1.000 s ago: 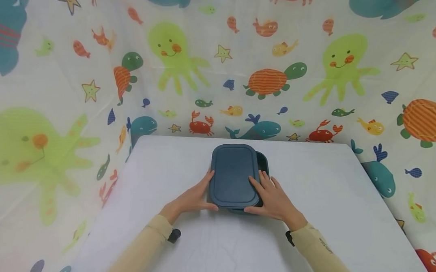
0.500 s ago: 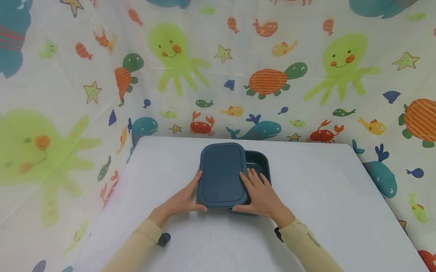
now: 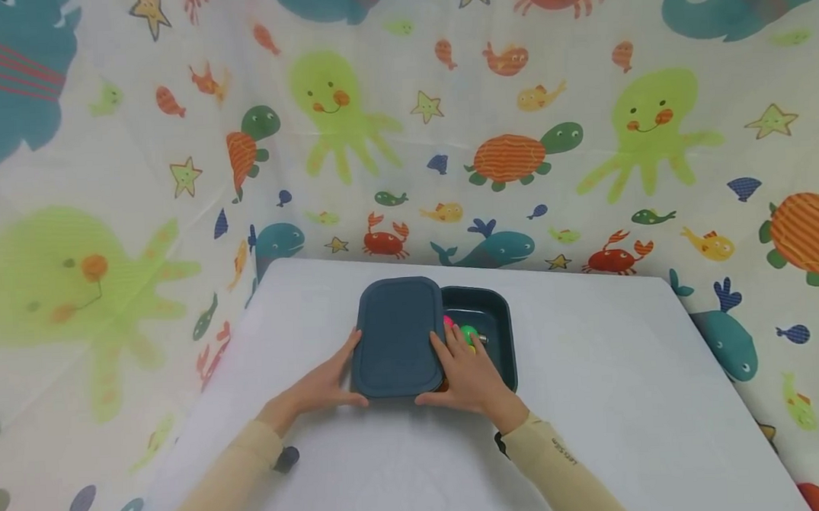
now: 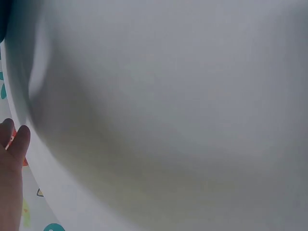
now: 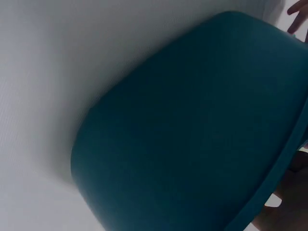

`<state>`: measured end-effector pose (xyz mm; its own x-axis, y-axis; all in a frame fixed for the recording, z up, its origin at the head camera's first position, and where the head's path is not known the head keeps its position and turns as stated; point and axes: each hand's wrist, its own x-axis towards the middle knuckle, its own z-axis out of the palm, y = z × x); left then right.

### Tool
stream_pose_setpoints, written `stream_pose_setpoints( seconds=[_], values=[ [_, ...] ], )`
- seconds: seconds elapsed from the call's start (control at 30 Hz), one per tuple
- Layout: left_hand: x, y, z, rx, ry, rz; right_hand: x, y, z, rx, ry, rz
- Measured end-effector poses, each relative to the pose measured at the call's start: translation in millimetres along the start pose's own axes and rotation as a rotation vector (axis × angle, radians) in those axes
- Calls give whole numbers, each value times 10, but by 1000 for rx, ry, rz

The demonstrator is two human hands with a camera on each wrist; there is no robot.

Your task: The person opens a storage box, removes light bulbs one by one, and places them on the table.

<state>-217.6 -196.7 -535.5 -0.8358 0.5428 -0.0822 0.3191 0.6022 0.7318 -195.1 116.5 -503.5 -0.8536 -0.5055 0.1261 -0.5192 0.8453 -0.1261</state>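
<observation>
Lid (image 3: 399,338) is, in the head view, over the left part of the container (image 3: 509,339), so the right part is uncovered and small coloured things (image 3: 468,333) show inside. Both hands, left hand (image 3: 319,383) and right hand (image 3: 474,376), are spread wide with mostly straight fingers, touching its edges and keeping it between them; whether hidden fingers curl beneath, I cannot tell. It looks light, rather stiff, not fragile, perhaps slippery on its smooth face, so opposite edges seem the best hold. Left wrist view gives mostly the table (image 4: 168,106), without this contact. Right wrist view shows the container's tall outer wall (image 5: 187,130), which the head view hides.
</observation>
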Motion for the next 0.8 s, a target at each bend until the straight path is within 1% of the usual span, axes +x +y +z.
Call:
stream_pose_setpoints(
  seconds=[0.07,0.3,0.43,0.57,0.8],
  values=[
    [-47,-16,-5,13,2,-4,0,-44,16,0,-15,4],
    [-193,-67,-39,50,15,-2,3,-199,31,1,-25,12],
    [-270,-92,-60,72,19,7,2,-282,49,8,-52,22],
    [-350,-105,-80,88,20,5,-2,-351,83,-10,-54,14],
    [-463,-109,-110,107,5,-8,-19,-475,106,-32,-28,7]
  ],
)
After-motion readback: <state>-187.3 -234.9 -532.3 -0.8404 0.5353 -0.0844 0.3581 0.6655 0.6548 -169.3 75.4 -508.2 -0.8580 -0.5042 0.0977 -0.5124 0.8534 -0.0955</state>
